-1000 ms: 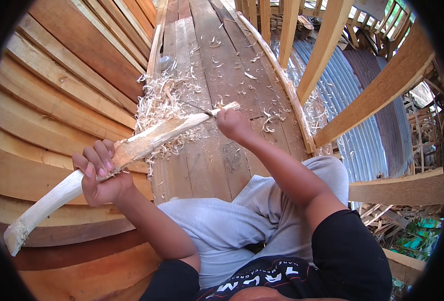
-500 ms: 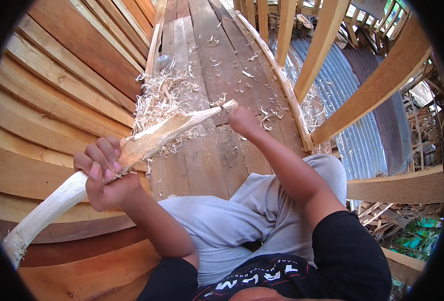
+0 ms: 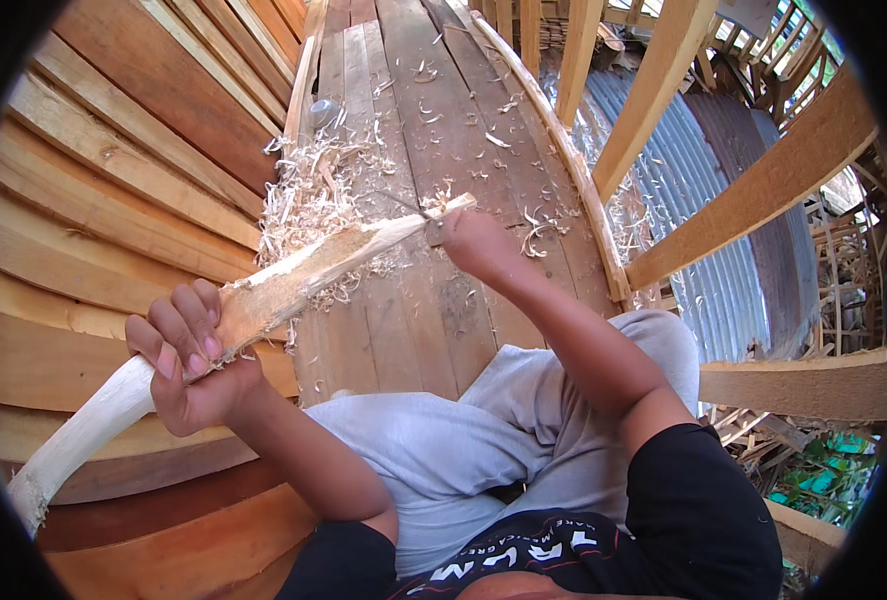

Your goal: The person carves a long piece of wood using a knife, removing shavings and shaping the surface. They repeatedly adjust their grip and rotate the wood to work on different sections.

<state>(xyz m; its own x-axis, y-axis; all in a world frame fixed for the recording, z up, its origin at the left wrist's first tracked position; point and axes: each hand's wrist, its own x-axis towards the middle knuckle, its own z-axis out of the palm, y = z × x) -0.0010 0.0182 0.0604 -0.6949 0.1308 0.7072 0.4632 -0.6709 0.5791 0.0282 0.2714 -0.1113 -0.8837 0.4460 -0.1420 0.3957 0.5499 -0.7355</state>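
Note:
A long pale piece of wood [image 3: 308, 270], stripped of bark, slants from the lower left up to the middle of the view; its far part is flattened and narrows to a tip. My left hand [image 3: 193, 350] is wrapped round its middle, by the start of the flattened part. Near the narrow tip, my right hand [image 3: 478, 245] is closed on a knife, whose handle is hidden in the fist. The thin dark knife blade [image 3: 405, 204] lies across the wood close to the tip and sticks out beyond its far side.
Curled wood shavings [image 3: 313, 195] are heaped beside the plank wall [image 3: 93, 200] and scattered over the board floor [image 3: 463, 120]. A small clear cup-like object [image 3: 323, 112] stands behind the heap. At right are wooden posts [image 3: 653, 95] and corrugated metal sheeting [image 3: 703, 210]. My crossed legs [image 3: 423, 440] are below.
My left hand has shifted a little left and down with the wood. My right hand has moved slightly toward me along the tip, and more of the knife blade shows.

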